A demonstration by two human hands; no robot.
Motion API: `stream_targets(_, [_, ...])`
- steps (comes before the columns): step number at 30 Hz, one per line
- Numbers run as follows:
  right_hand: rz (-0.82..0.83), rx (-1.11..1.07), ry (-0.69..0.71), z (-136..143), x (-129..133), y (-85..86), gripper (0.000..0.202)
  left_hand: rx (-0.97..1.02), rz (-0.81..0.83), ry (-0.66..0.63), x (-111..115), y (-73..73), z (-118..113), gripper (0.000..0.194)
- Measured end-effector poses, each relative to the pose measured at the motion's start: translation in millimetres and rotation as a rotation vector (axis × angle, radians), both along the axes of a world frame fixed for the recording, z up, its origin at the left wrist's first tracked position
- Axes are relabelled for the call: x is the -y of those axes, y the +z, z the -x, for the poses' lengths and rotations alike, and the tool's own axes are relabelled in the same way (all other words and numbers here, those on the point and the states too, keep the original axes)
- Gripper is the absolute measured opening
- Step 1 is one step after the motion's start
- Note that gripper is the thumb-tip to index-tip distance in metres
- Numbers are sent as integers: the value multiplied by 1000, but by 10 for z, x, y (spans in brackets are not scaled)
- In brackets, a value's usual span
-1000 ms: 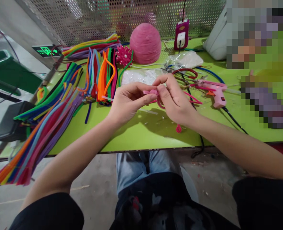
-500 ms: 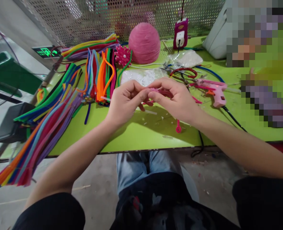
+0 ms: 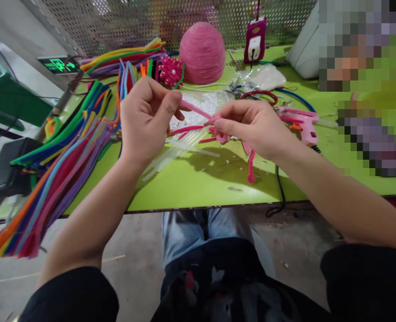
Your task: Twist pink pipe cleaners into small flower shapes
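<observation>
A pink pipe cleaner stretches between my two hands above the table. My left hand pinches its upper left end between thumb and fingers. At its other end, my right hand is closed on it, with a curled pink loop showing below the fingertips. Several clear glue sticks and darker pink pipe cleaners lie beneath the hands. Just below my right hand rests a short pink pipe cleaner with a coiled end. Behind the hands is a plastic bag of white bits.
Bundles of coloured pipe cleaners cover the left side, some overhanging the table edge. A pink wrapped dome and a pink beaded flower stand at the back. On the right lies a pink glue gun, near a purple power socket.
My hands have moved apart, the left one going up and to the left. The pink pipe cleaner, earlier bunched between the fingers, is now drawn out straight. Glue sticks below have come into view.
</observation>
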State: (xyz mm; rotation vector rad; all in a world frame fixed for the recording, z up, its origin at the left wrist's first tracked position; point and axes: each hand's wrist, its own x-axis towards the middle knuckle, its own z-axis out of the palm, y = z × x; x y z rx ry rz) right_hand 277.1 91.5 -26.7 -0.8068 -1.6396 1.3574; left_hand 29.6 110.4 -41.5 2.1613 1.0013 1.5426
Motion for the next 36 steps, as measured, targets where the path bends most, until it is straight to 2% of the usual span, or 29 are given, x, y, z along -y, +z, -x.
stream_targets(3, [140,-41,54,4,0,-7,35,31,-7,1,78,-2,-70,35])
stream_targets(6, [244,-72,4,25,11,-9,39,32,-16,40,189,4,-154,33])
stream_targets(8, [303,-57,1,45,29,1,33,-14,-53,93,213,1,-161,30])
stream_targets(12, [392,-33,78,75,84,30,21,-26,-246,209,110,-33,-77,26])
stream_targets(18, [368,-39,136,50,108,22,18,18,-491,214,-124,-77,52,17])
stream_targets(22, [334,-18,168,22,95,36,23,15,-625,238,-211,-56,117,23])
stream_targets(25, [333,6,151,16,98,88,25,14,-629,243,-199,-21,121,26])
stream_targets(29, [309,8,91,10,108,172,22,17,-563,300,-104,47,65,19])
stream_targets(36, [251,-68,39,-75,39,202,21,127,-211,406,-40,99,1,31])
